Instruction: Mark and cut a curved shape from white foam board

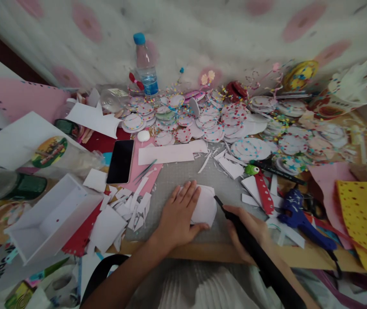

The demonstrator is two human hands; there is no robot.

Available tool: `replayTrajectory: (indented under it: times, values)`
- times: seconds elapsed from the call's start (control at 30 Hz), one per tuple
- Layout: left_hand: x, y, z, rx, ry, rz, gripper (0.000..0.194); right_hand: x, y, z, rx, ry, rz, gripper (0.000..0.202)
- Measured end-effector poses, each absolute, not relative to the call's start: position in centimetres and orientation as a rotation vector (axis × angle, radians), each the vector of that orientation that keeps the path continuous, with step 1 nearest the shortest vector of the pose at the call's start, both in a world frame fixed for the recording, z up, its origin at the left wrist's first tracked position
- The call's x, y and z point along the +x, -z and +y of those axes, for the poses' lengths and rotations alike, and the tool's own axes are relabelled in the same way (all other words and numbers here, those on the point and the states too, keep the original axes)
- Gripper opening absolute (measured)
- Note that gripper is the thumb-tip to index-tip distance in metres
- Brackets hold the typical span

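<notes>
My left hand (178,214) lies flat with its fingers stretched over a white card piece (205,206), pressing it against the grey cutting mat (170,176). The piece has partly rounded, angled edges, and my palm covers its left side. My right hand (251,231) is closed around a long black cutter knife (246,236). Its narrow tip meets or nearly touches the upper right edge of the card; I cannot tell which. A notched white strip (172,153) lies beyond my left hand, with tweezers (145,171) beside it.
White offcuts (135,206) are heaped at left near a phone (120,161) and an open white box (55,219). Stacks of dotted discs (212,124) and a water bottle (146,68) stand behind. A blue glue gun (305,221) and yellow spotted sheet (363,219) lie right.
</notes>
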State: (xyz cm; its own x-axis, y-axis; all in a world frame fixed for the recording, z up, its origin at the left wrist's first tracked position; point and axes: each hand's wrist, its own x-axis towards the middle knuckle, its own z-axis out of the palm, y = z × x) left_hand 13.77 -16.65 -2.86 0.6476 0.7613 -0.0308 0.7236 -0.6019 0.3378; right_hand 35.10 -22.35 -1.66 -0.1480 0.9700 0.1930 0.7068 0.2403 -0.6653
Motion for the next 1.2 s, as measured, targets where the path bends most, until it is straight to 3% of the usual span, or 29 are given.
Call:
replayTrajectory:
  times: [0.77, 0.97, 1.2]
  values:
    - [14.8, 3.3, -16.0, 2.561, -0.169, 1.378, 0.092, 33.5, 2.1, -27.5, -1.684, -0.501, -1.690, 0.025]
    - [13.7, 1.7, -15.3, 2.447, -0.323, 1.304, 0.093, 36.3, 2.1, -26.4, -1.818, -0.236, -1.410, 0.034]
    - [11.6, -2.3, -17.5, 2.192, -0.503, 1.258, 0.112, 36.8, 3.1, -23.1, -1.755, -0.353, -1.849, 0.035]
